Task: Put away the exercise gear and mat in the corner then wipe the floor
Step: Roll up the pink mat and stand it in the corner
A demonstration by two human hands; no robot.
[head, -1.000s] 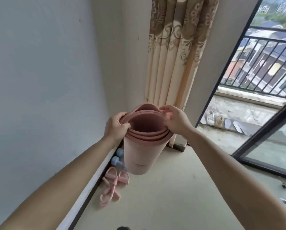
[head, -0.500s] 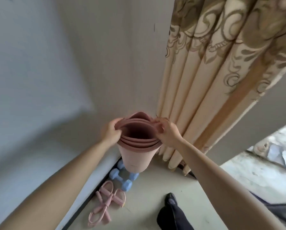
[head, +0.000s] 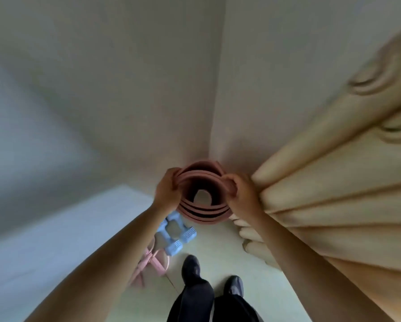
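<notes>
1. Rolled pink mat [head: 204,212] stands upright in the far corner where the two walls [head: 125,89] meet; seen from straight above, so the view goes down its open top w/ coiled layers & a pale patch of floor at the centre.
2. Left hand [head: 168,194] grips the mat's top rim on the left side, fingers curled together & clamped over the edge.
3. Right hand [head: 240,194] grips the rim on the right side, fingers [head: 228,184] bent over the edge & pinched on the layers, thumb side outside the roll.
4. Whether the mat's bottom end touches the floor [head: 213,242]: can't tell, roll hides it.
5. Beige curtain [head: 322,194] hangs just right of the mat, folds fanning out; right wrist touches or nearly touches the fabric, frame too blurred to say which.
6. Blue dumbbells [head: 177,235] lie on the floor just near-left of the mat, partly under the left forearm, close to the left wall.
7. Pink pull-rope exerciser [head: 156,261] lies nearer than the dumbbells, touching or just beside them, also along the left wall; partly hidden by the arm.
8. Person's dark shoes [head: 191,267] & dark trouser legs at the near edge, toes pointing toward the corner, left shoe just beside the pink gear.
9. Whole frame is motion-blurred; fine detail on gear not readable.
</notes>
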